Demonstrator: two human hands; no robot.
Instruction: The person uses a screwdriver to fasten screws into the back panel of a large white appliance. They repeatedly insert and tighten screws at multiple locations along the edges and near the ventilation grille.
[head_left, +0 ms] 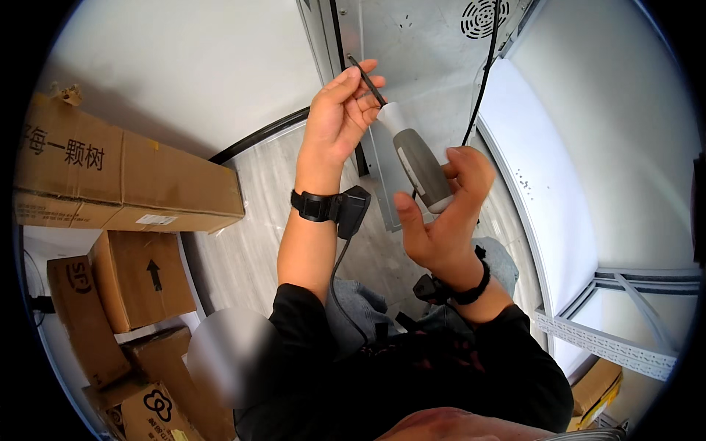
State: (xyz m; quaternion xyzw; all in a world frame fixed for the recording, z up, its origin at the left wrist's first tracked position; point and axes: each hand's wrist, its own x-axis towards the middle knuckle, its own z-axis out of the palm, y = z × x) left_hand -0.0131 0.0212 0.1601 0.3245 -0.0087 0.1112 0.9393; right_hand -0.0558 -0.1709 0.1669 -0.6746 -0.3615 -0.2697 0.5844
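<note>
A screwdriver [419, 165] with a thick grey-and-white handle and a long dark shaft slants up and to the left in front of a metal cabinet [423, 59]. Its tip meets the cabinet's left edge strip, near a small hole or screw too small to make out. My left hand [346, 103] pinches the shaft below the tip, its other fingers partly curled. Around the rear of the handle is my right hand [452, 213], loosely closed, with the thumb on the near side and some fingers hidden behind the handle.
A black cable [482, 84] hangs down the cabinet's right side. On the left stand several cardboard boxes [147, 173], some stacked on shelving. A white perforated bracket [610, 342] juts out at the right, above another box [594, 389]. White panels flank the cabinet.
</note>
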